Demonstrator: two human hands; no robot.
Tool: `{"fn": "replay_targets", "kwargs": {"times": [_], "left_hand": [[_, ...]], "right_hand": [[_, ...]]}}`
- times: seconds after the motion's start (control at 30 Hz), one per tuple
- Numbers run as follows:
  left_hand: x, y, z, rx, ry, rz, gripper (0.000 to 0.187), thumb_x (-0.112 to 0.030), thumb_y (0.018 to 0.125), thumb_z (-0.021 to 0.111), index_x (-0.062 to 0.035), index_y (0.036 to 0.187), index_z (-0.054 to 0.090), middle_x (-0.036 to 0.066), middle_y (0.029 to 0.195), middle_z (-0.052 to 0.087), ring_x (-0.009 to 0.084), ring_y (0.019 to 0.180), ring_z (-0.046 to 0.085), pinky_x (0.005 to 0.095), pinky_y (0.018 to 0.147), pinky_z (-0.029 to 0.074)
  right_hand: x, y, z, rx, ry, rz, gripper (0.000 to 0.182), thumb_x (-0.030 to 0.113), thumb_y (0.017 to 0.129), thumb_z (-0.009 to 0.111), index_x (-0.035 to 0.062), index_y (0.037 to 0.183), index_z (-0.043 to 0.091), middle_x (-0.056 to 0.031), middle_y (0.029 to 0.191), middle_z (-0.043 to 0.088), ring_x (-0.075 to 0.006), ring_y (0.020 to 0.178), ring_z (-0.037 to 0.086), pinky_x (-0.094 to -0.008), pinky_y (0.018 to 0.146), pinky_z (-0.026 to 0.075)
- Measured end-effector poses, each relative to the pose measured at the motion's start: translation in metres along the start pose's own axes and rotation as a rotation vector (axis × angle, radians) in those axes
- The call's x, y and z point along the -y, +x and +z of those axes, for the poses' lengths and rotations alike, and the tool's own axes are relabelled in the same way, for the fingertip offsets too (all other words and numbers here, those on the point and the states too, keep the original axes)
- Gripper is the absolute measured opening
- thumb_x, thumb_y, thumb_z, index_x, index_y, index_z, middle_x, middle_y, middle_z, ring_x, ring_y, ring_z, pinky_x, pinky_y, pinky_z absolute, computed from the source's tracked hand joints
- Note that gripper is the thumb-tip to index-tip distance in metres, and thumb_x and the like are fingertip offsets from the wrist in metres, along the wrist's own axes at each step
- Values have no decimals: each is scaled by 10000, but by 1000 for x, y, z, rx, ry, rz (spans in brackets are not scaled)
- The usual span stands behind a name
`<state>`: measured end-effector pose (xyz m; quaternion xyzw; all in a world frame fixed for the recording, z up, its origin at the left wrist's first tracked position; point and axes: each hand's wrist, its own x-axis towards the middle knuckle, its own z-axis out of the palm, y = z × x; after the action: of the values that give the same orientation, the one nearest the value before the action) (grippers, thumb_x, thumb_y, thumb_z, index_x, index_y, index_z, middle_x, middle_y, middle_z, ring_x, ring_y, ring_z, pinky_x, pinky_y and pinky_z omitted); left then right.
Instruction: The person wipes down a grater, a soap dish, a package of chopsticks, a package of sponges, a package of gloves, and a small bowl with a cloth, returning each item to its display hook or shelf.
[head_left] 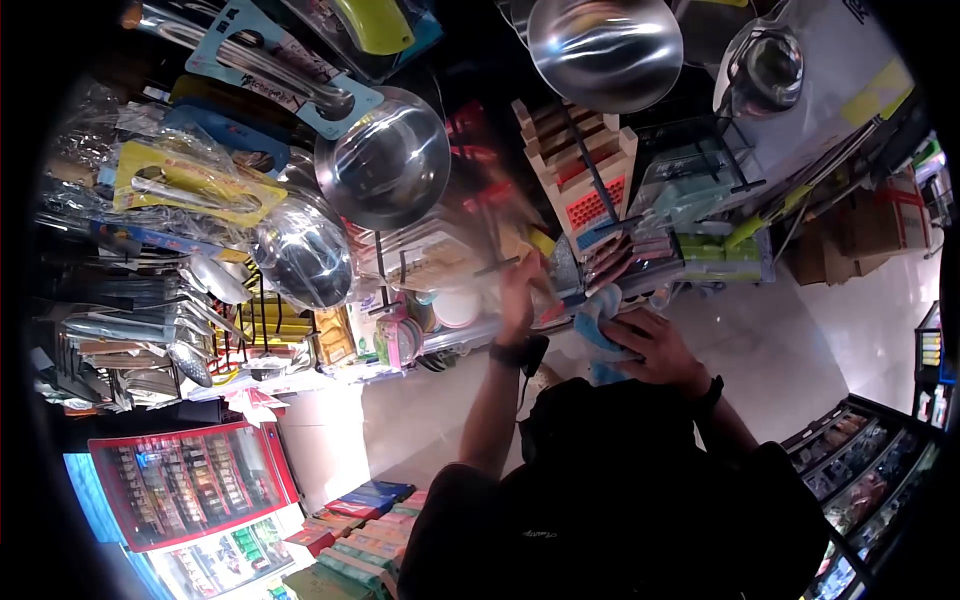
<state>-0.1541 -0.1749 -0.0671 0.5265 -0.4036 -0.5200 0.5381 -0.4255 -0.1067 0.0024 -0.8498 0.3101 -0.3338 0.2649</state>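
My left hand (519, 295) is raised at the shelf display, near a hook with clear packaged goods (440, 255). Its fingers are blurred, so whether they hold anything is unclear. Lower and to the right, my right hand (655, 345) has its fingers over a light blue cloth-like item (597, 335). A wooden rack-like item with red parts (585, 185) hangs above and between my hands. Round pink-rimmed items (402, 342) hang left of my left hand.
Metal ladles (385, 160) and packaged utensils (200, 185) hang at the upper left. Cardboard boxes (865, 235) stand at right. A red-framed display cabinet (190, 480) is at lower left, with stacked boxes (365, 545) beside it. Dark shelving (865, 460) stands at lower right.
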Motion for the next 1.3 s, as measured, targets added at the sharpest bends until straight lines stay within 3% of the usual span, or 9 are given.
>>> {"fn": "replay_targets", "kwargs": {"times": [0.23, 0.4, 0.5, 0.6, 0.67, 0.87, 0.97, 1.1, 1.3], "left_hand": [[21, 32, 12, -284, 209, 88, 403, -416, 933, 626, -46, 1082, 678, 17, 837, 626, 155, 774, 594, 326, 712, 470], [59, 42, -10, -125, 954, 227, 558, -165, 858, 669, -77, 1376, 482, 103, 1215, 547, 261, 1057, 588, 350, 915, 500], [75, 41, -10, -234, 636, 354, 666, -174, 857, 710, -107, 1446, 407, 115, 1265, 501, 252, 1125, 541, 351, 916, 496], [77, 41, 6, -324, 65, 243, 707, -172, 888, 704, -139, 1489, 333, 127, 1307, 454, 233, 1179, 489, 357, 890, 501], [36, 29, 33, -411, 1, 263, 801, -100, 863, 716, -90, 1489, 216, 109, 1288, 484, 212, 1171, 483, 359, 984, 441], [5, -36, 91, -515, 150, 394, 580, 11, 867, 644, -62, 1363, 353, 102, 1283, 471, 209, 1155, 493, 350, 988, 430], [6, -37, 101, -417, 144, 482, 507, -2, 866, 652, -45, 1308, 408, 90, 1243, 490, 186, 1129, 502, 325, 964, 433], [17, -17, 90, -348, 248, 391, 478, -183, 869, 746, -8, 1247, 511, 110, 1162, 548, 230, 1088, 543, 367, 960, 430], [11, -5, 92, -274, 342, 290, 427, -242, 848, 774, -13, 1158, 590, 101, 1015, 624, 240, 992, 591, 373, 884, 462]], "right_hand": [[-7, -9, -12, 21, 21, 22, 606, 208, 695, 757, 135, 1276, 601, -110, 1161, 586, -359, 1028, 607, -454, 878, 520], [-15, -19, -19, 18, 28, 24, 602, 196, 692, 762, 131, 1270, 605, -110, 1149, 585, -358, 1029, 607, -454, 875, 519], [-15, -20, -25, 19, 50, 25, 601, 188, 690, 765, 129, 1267, 605, -111, 1140, 584, -354, 1030, 607, -455, 875, 516], [-16, -23, -32, 25, 46, 28, 603, 185, 688, 766, 125, 1265, 604, -113, 1135, 584, -352, 1030, 607, -456, 875, 514], [-18, -26, -36, 36, 40, 34, 604, 184, 686, 766, 123, 1265, 604, -113, 1133, 584, -351, 1028, 607, -456, 874, 512], [-30, -36, -40, 3, 37, 27, 660, 189, 637, 773, 88, 1268, 608, -135, 1141, 579, -365, 1019, 604, -464, 854, 507], [-29, -39, -45, -9, 15, 51, 608, 194, 678, 759, 115, 1262, 611, -117, 1134, 582, -362, 1043, 596, -462, 897, 501], [-28, -42, -51, -17, 12, 64, 619, 183, 662, 756, 113, 1260, 614, -122, 1127, 585, -362, 1043, 596, -458, 896, 506], [-24, -50, -56, -48, -19, 115, 611, 150, 655, 752, 98, 1249, 615, -126, 1112, 595, -355, 1023, 604, -450, 868, 518]]}}
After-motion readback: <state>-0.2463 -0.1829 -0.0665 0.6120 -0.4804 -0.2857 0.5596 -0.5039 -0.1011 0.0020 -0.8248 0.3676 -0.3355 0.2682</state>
